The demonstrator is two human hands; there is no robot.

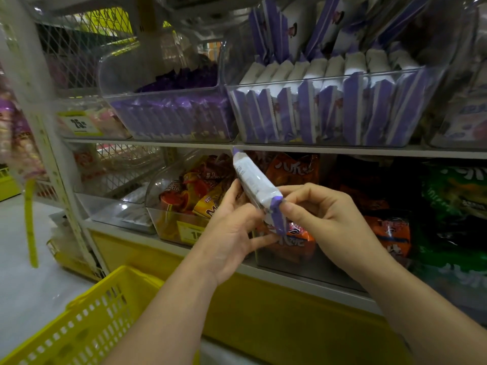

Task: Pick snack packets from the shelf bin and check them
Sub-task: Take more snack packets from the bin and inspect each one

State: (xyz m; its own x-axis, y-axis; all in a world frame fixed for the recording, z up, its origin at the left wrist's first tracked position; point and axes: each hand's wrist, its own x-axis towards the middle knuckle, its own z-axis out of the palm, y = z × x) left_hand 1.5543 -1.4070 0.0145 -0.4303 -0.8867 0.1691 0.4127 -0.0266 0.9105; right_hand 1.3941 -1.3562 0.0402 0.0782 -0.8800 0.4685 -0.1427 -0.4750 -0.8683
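Observation:
I hold one white snack packet with purple ends (253, 181) in front of the lower shelf, tilted with its far end up and to the left. My left hand (232, 227) grips its underside from the left. My right hand (320, 212) pinches the near purple seam between thumb and fingers. Above, a clear shelf bin (326, 83) holds several matching white and purple packets standing in a row.
A second clear bin (168, 92) with purple packets sits left of it. Orange and yellow snack bags (292, 168) fill bins on the lower shelf, green bags (456, 196) at right. A yellow plastic basket (87, 322) stands at lower left, beside the white shelf upright (60, 191).

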